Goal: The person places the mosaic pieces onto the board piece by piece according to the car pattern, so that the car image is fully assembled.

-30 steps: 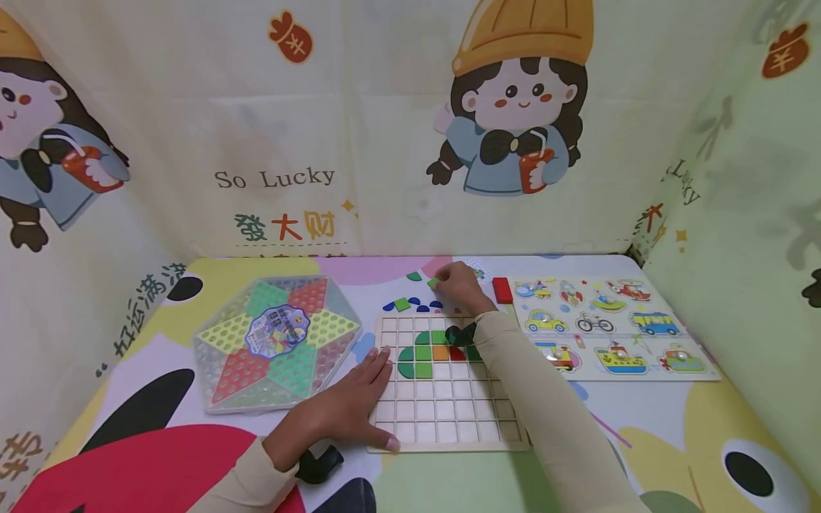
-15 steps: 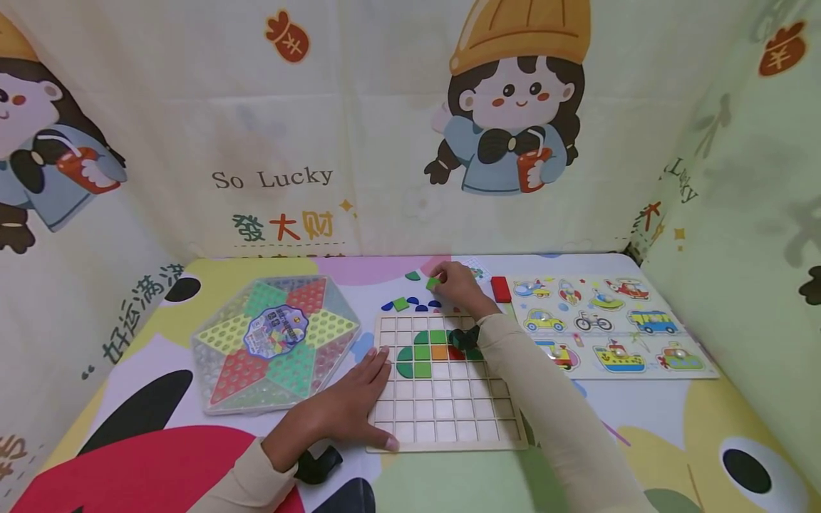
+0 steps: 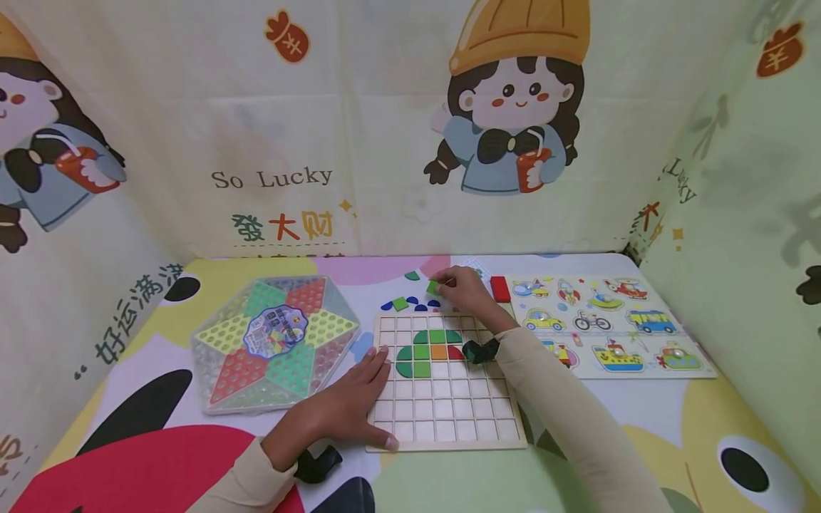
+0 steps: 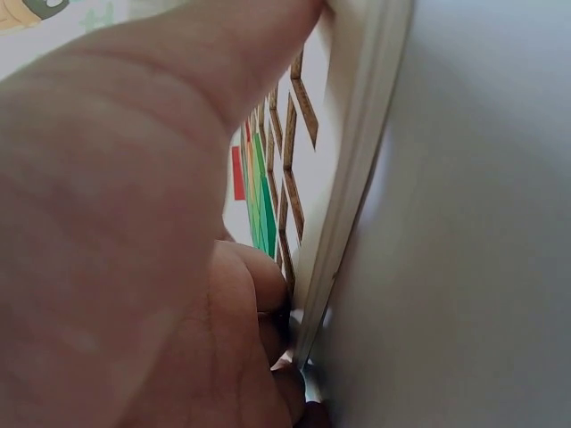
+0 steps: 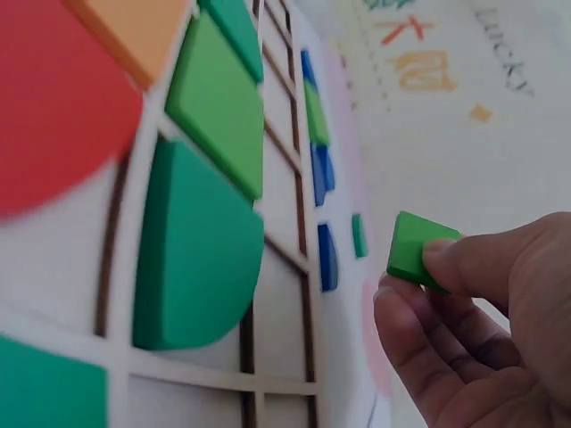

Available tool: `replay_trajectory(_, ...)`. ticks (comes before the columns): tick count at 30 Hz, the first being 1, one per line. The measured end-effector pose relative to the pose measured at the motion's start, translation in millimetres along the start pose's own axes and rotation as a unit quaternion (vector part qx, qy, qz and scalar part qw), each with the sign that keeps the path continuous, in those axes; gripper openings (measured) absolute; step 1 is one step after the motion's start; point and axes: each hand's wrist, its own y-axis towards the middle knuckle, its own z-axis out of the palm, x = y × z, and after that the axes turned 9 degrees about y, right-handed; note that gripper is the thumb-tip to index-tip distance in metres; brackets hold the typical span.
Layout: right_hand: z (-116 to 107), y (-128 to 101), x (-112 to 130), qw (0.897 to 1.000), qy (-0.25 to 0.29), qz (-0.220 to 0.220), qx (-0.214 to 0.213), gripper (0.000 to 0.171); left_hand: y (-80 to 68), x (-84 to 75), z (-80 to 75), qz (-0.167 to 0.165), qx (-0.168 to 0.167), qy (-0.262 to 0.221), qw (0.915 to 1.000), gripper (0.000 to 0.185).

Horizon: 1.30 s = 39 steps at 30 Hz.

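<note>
Right grip [image 3: 465, 291] pinched a light-green square tile [image 5: 410, 242] between thumb and fingers, just beyond the top edge of the gridded board [image 3: 444, 410], near the middle of the head view. Good handling probably called for a light, even pinch at the tile's sides, leaving corners and flat face visible so that its turn could be judged by eye. Left grip [image 3: 346, 402] lay spread at the board's left border, thumb on the lower-left corner; gentle, constant pressure there seemed the best guard against the board sliding. The tile was thick, smooth and crisp-edged, with a slight sheen suggesting painted wood or plastic. Thin, pale strips with brown sides divided the board into square cells, apparently wooden; its upper part held matching green squares, an orange square [image 3: 439, 353], a red rounded piece [image 3: 455, 353] and dark-green pieces [image 5: 201, 250] with one curved side. Above the board lay a loose green tile [image 3: 400, 304] and blue rounded pieces [image 3: 413, 301]. Farther out on the brightly printed desk [image 3: 474, 481] were a glossy red block [image 3: 500, 289], a flat vehicle puzzle [image 3: 612, 328] at right and a hexagonal, see-through game case [image 3: 276, 331] at left, its surface dimpled.
</note>
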Motion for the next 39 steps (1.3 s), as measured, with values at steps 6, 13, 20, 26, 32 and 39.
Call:
replay_trajectory(6,1,-15,9,0.999,0.008,-0.030,0.037,0.022,0.1,2.2,0.0,0.001,0.002,-0.001,1.0000,0.118)
replay_trajectory(13,2,-33,9,0.995,0.013,-0.054,0.078,0.022,1.6,1.2,0.0,-0.003,0.005,-0.004,1.0000,0.119)
replay_trajectory(20,2,-49,8,0.990,0.032,-0.063,0.121,0.021,2.1,0.8,0.0,-0.009,0.005,-0.002,0.9999,0.119)
replay_trajectory(26,-2,-58,8,0.989,0.034,-0.058,0.134,0.020,2.1,0.1,0.1,-0.008,0.005,-0.002,1.0000,0.119)
replay_trajectory(32,-5,-67,8,0.984,0.037,-0.051,0.165,0.019,1.8,-0.6,-0.5,-0.008,0.004,0.000,1.0000,0.119)
replay_trajectory(39,-7,-77,13,0.977,0.020,-0.067,0.202,0.018,1.3,-0.5,-0.9,-0.005,0.003,0.000,1.0000,0.119)
